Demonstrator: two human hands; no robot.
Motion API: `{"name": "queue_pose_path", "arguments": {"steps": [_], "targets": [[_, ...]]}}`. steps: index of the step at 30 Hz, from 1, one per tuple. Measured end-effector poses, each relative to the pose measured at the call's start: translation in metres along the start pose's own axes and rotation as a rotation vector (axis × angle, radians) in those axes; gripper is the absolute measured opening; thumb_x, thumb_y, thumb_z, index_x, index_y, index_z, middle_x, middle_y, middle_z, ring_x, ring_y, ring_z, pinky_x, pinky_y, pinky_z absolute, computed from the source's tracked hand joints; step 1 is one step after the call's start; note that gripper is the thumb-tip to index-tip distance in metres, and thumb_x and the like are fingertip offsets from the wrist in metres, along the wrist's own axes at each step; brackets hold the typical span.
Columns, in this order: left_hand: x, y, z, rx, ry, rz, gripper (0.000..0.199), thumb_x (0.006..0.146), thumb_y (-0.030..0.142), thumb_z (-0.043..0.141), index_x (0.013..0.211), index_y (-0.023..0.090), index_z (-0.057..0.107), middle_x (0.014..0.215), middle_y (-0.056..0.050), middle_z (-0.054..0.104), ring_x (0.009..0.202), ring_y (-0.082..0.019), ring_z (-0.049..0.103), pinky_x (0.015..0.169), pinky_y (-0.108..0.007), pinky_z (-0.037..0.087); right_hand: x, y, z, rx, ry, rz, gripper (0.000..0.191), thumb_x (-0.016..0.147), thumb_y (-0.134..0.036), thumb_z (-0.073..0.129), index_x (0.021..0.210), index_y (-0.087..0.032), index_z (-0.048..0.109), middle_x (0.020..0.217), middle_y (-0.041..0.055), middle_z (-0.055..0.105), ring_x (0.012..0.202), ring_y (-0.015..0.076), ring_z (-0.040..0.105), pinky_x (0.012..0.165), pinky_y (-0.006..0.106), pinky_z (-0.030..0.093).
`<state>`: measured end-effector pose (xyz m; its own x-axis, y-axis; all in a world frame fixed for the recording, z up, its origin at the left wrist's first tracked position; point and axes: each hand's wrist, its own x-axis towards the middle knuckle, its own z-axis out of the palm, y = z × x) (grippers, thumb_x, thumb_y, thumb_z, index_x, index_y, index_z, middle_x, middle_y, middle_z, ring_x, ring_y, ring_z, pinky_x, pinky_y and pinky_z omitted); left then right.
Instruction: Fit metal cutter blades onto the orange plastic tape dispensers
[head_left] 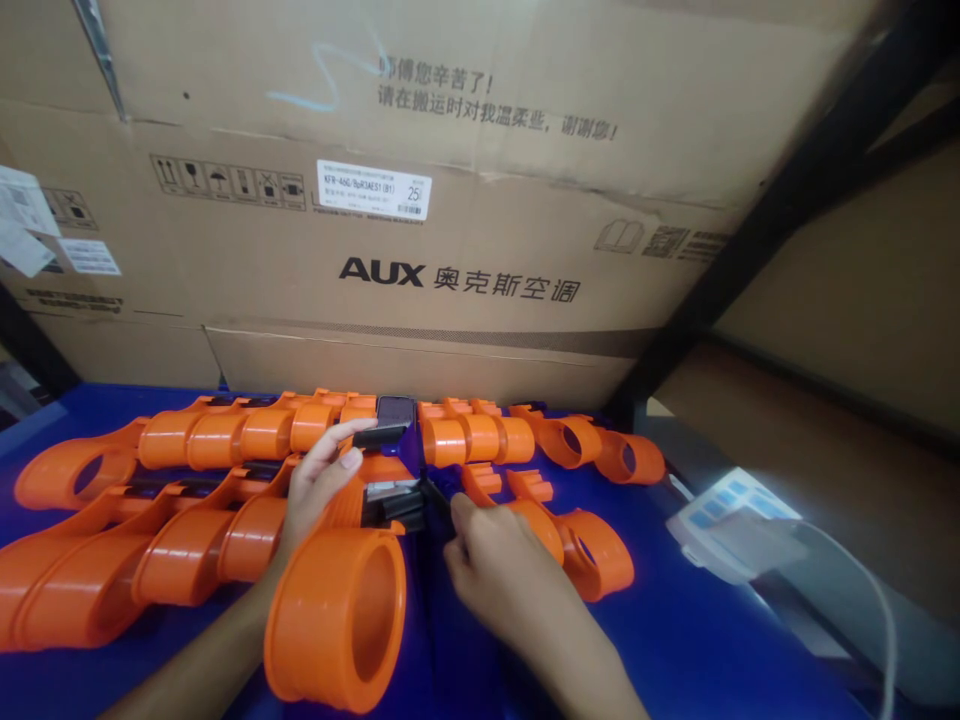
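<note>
Left hand [319, 485] is closed about the body of an orange dispenser [319, 620], thumb and fingers set close to a black roller [380, 437]; the round hub of the dispenser is presented nearest the camera, its open side turned to the right. Right hand [502, 560] is curled into a fist, and a dark bar [436, 502] is gripped in it; whether the bar is touched to the dispenser cannot be told. The dispenser is positioned between the two forearms, above a blue counter [720, 630]. To the left, further orange parts [191, 550] are laid in two rows, hubs side by side. To the right, a smaller group of similar pieces [600, 555] is spread, some partly covered by the right hand. At the back, the counter is bordered by a large cardboard box [487, 230], on which "AUX" is printed and a white label [375, 190] is stuck. At far right, a pale device [735, 525] with a cable [877, 590] is seen, its details blurred.
</note>
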<state>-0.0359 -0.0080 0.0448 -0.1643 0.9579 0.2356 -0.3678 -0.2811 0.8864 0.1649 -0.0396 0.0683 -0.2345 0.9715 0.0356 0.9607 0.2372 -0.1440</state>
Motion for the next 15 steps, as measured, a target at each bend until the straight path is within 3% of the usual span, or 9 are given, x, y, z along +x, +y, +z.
{"name": "queue_pose_path", "arguments": {"steps": [6, 15], "targets": [[0.0026, 0.0026, -0.0026, 0.069, -0.063, -0.012, 0.041, 0.084, 0.045, 0.075, 0.119, 0.024, 0.073, 0.123, -0.007, 0.075, 0.122, -0.032, 0.064, 0.109, -0.044, 0.044, 0.0021, 0.0001, -0.0013, -0.026, 0.016, 0.046, 0.015, 0.085, -0.013, 0.055, 0.096, -0.017, 0.064, 0.069, 0.0058, 0.064, 0.063, 0.0201, 0.060, 0.056, 0.033, 0.014], [0.0076, 0.0030, -0.0070, 0.202, -0.059, 0.055, 0.038, 0.084, 0.043, 0.073, 0.115, 0.021, 0.074, 0.119, -0.008, 0.075, 0.113, -0.031, 0.066, 0.096, -0.038, 0.050, 0.0025, -0.0014, -0.0061, 0.149, 0.191, -0.053, 0.010, 0.087, -0.012, 0.053, 0.087, -0.020, 0.059, 0.062, 0.0000, 0.058, 0.056, 0.0156, 0.054, 0.052, 0.028, 0.019]]}}
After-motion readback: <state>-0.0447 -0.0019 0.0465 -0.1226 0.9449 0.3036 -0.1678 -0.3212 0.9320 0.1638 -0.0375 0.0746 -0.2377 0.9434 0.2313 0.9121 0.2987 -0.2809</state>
